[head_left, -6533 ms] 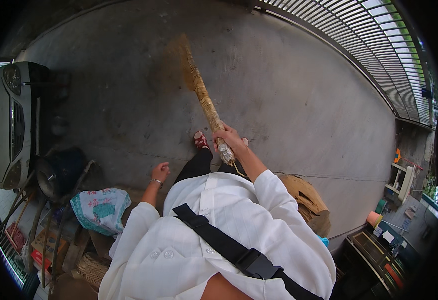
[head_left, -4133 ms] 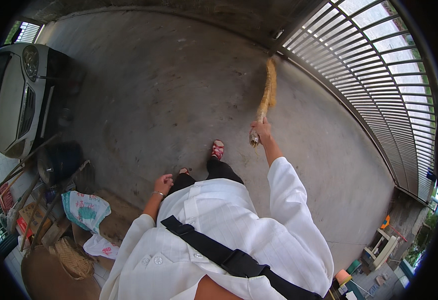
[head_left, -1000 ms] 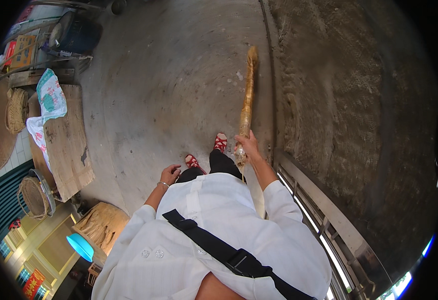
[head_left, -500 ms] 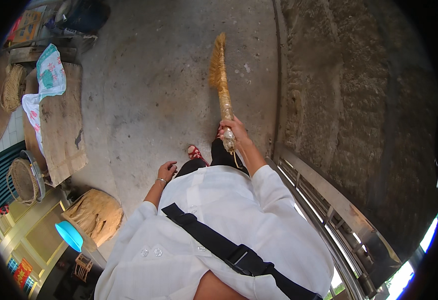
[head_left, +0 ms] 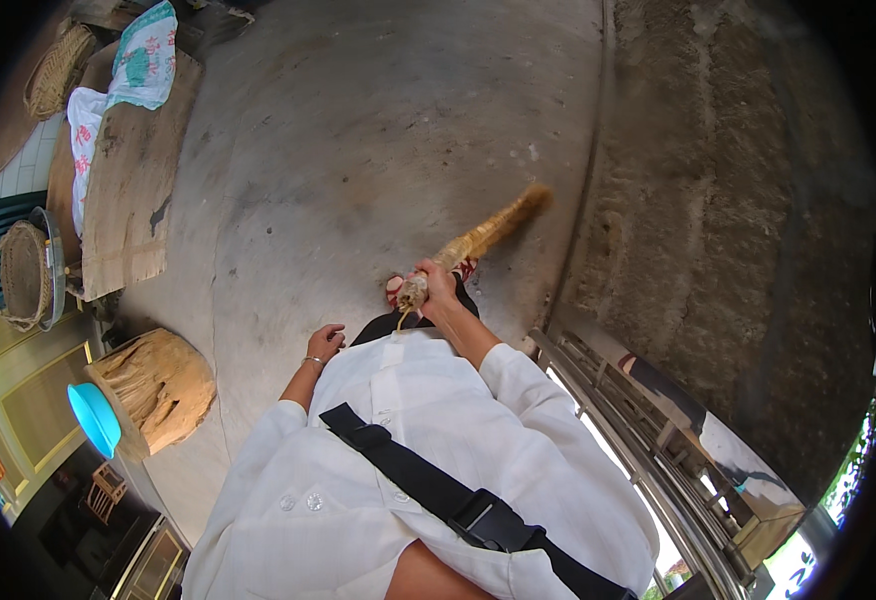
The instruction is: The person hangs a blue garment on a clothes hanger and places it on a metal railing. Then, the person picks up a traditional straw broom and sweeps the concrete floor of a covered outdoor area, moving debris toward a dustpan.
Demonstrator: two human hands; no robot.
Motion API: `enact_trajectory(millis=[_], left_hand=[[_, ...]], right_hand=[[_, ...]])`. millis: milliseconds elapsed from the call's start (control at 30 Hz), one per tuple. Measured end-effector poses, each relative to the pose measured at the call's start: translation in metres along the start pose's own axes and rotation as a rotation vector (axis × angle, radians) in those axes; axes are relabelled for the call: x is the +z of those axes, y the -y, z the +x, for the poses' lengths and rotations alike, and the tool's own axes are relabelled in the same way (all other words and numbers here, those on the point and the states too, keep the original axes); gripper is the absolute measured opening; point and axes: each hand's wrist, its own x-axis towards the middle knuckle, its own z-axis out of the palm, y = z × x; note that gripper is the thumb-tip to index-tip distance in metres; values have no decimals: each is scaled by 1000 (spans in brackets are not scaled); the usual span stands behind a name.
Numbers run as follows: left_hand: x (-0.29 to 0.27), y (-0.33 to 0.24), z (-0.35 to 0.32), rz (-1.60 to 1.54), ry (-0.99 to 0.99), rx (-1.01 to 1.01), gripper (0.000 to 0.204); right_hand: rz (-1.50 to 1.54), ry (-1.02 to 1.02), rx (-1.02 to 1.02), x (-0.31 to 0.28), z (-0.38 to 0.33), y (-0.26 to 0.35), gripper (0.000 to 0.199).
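Note:
My right hand (head_left: 438,287) is wrapped round the handle of a straw hand broom (head_left: 480,237) in front of my waist. The broom slants up and to the right, and its bristle end is smeared by motion over the concrete floor (head_left: 358,170). A cord loop hangs from the butt of the handle. By my left hip hangs my left hand (head_left: 326,342), with a bracelet at the wrist, loosely bent fingers apart and nothing in them. Red and white shoes show partly behind the right hand and broom.
Along the right runs a rough earthen-looking wall (head_left: 678,180), with a metal-framed bench (head_left: 678,410) nearer me. To the left stand a wooden board (head_left: 138,190) with a printed sack (head_left: 143,60), a round basket (head_left: 23,270), a wood stump (head_left: 163,385) and a blue basin (head_left: 95,418).
The broom has swung from pointing straight ahead to pointing right, and my right hand has come left and closer. The surroundings on the left have shifted in view; my left hand still hangs beside me.

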Motion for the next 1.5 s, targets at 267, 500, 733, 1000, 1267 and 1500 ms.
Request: enact_trajectory(millis=[267, 500, 733, 1000, 1267, 1500], left_hand=[[-34, 50, -37, 240, -110, 25, 29], [-24, 67, -30, -60, -114, 6, 27], [-16, 71, -40, -40, -125, 40, 26], [-13, 96, -58, 65, -198, -91, 26], [18, 72, -55, -105, -287, -157, 27], [79, 7, -35, -238, -316, -203, 27]], right_hand=[[-98, 374, 11, 17, -1, 21, 17], [-259, 275, 11, -45, -9, 8, 16], [-722, 132, -201, -57, 24, 45, 17], [-1046, 350, -24, -14, -49, 56, 23], [-2156, 481, -625, 11, 24, 20, 44], [-2072, 559, -480, 12, 93, 75, 48]])
